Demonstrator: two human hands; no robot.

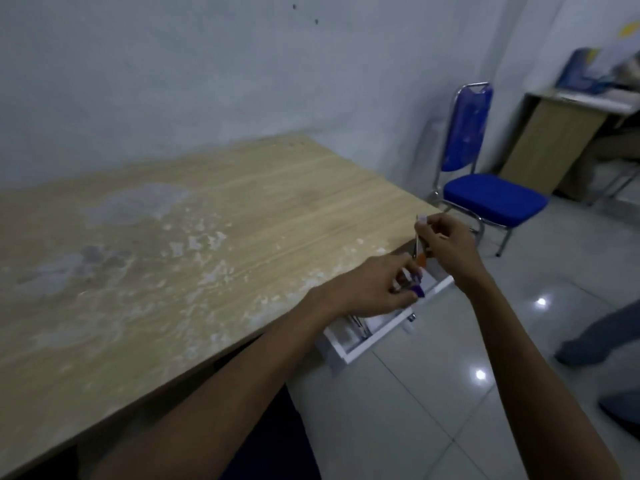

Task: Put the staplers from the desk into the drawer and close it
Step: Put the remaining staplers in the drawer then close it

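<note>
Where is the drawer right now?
The white drawer hangs open under the desk's right front edge, directly below both hands, with the blue chair beyond it.

Worn wood-grain desk, glossy floor tiles, cloth-padded metal-framed chair

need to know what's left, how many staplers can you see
2. A purple stapler in the left hand and an orange stapler in the right hand, both above the open drawer. Others may be hidden inside.

Two held staplers above open drawer
</note>
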